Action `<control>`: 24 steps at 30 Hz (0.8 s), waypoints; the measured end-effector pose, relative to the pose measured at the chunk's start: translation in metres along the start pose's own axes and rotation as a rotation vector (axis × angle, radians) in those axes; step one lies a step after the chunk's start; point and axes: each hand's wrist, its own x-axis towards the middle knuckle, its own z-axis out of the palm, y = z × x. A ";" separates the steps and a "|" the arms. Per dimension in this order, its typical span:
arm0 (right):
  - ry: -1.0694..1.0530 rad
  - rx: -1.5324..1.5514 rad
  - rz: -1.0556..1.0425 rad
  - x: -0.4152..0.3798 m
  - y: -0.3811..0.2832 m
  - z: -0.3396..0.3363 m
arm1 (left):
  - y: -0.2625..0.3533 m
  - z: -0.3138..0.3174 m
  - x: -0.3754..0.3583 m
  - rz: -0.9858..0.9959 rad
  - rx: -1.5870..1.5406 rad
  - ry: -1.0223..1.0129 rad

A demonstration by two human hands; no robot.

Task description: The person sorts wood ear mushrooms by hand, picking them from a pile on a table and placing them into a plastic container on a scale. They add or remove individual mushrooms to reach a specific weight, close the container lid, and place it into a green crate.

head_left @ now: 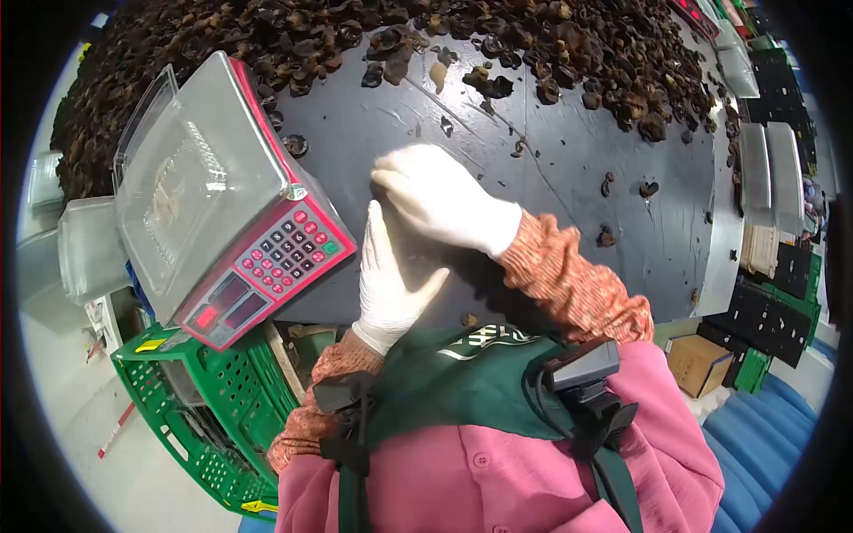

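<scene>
My left hand (391, 289), in a white glove, is over the dark tabletop (551, 151) beside the red and grey scale (293, 244), its thumb and fingers spread apart. Just above and to its right is my right hand (444, 195), also gloved in white, with its fingers curled closed; whatever they hold, if anything, is hidden. A clear plastic tray (178, 186) rests on the scale's plate. Dark, curled dried pieces (622, 62) are heaped along the far side of the table, and a few small bits lie scattered nearer.
Clear plastic containers (93, 249) are stacked left of the scale. A green crate (187, 391) stands below it at the lower left. On the right are more clear containers (784, 178), a cardboard box (699, 364) and black and green crates (764, 320).
</scene>
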 end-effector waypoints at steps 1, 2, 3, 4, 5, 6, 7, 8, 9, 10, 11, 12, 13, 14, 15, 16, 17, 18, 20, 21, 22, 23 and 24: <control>-0.023 0.027 0.024 -0.008 -0.009 -0.005 | 0.000 0.000 0.000 0.040 0.015 -0.004; 0.067 0.029 -0.018 -0.024 -0.014 -0.003 | -0.003 0.001 0.001 0.045 -0.055 -0.023; -0.009 0.055 0.034 -0.031 -0.026 -0.019 | -0.002 -0.001 0.000 0.113 0.025 -0.010; -0.086 0.082 0.091 -0.034 -0.035 -0.040 | 0.000 -0.002 -0.001 0.182 0.104 -0.001; -0.111 0.127 0.108 -0.039 -0.034 -0.054 | 0.005 -0.006 -0.005 0.152 0.081 -0.033; -0.136 0.172 0.126 -0.045 -0.034 -0.069 | 0.009 -0.008 -0.008 0.161 0.147 -0.031; -0.118 0.097 0.167 -0.052 -0.036 -0.082 | 0.013 -0.014 -0.009 0.178 0.222 -0.065; -0.189 0.043 0.260 -0.056 -0.034 -0.093 | 0.016 -0.021 -0.009 0.195 0.299 -0.097; -0.218 -0.027 0.315 -0.059 -0.036 -0.096 | 0.017 -0.024 -0.010 0.122 0.295 -0.155; -0.242 -0.099 0.371 -0.061 -0.039 -0.097 | 0.018 -0.026 -0.011 0.102 0.294 -0.179; -0.249 -0.094 0.375 -0.062 -0.040 -0.092 | 0.018 -0.029 -0.013 0.082 0.294 -0.203; -0.258 -0.090 0.377 -0.059 -0.042 -0.084 | 0.019 -0.031 -0.013 0.061 0.292 -0.226; -0.257 -0.051 0.349 -0.053 -0.044 -0.079 | 0.018 -0.029 -0.014 0.049 0.251 -0.220; -0.269 -0.072 0.325 -0.048 -0.045 -0.070 | 0.017 -0.025 -0.014 0.027 0.227 -0.184; -0.288 -0.063 0.337 -0.043 -0.042 -0.063 | 0.016 -0.022 -0.013 0.004 0.206 -0.148; -0.306 -0.051 0.349 -0.037 -0.038 -0.055 | 0.014 -0.019 -0.012 -0.021 0.186 -0.113; -0.315 -0.059 0.322 -0.032 -0.032 -0.049 | 0.009 -0.016 -0.010 0.023 0.174 -0.086; -0.324 -0.068 0.294 -0.027 -0.026 -0.044 | 0.010 -0.015 -0.005 -0.031 0.139 -0.085; -0.372 -0.036 0.297 -0.014 -0.017 -0.043 | 0.015 -0.013 0.008 -0.133 0.065 -0.080; -0.382 -0.018 0.288 -0.008 -0.013 -0.042 | 0.018 -0.011 0.015 -0.191 0.058 -0.068; -0.392 -0.001 0.282 -0.005 -0.013 -0.041 | 0.017 -0.009 0.019 -0.165 0.060 -0.055; -0.505 0.032 0.361 -0.002 -0.013 -0.043 | 0.014 -0.006 0.022 -0.139 0.061 -0.043; -0.440 0.100 0.350 -0.007 -0.010 -0.038 | 0.011 -0.004 0.025 -0.112 0.061 -0.030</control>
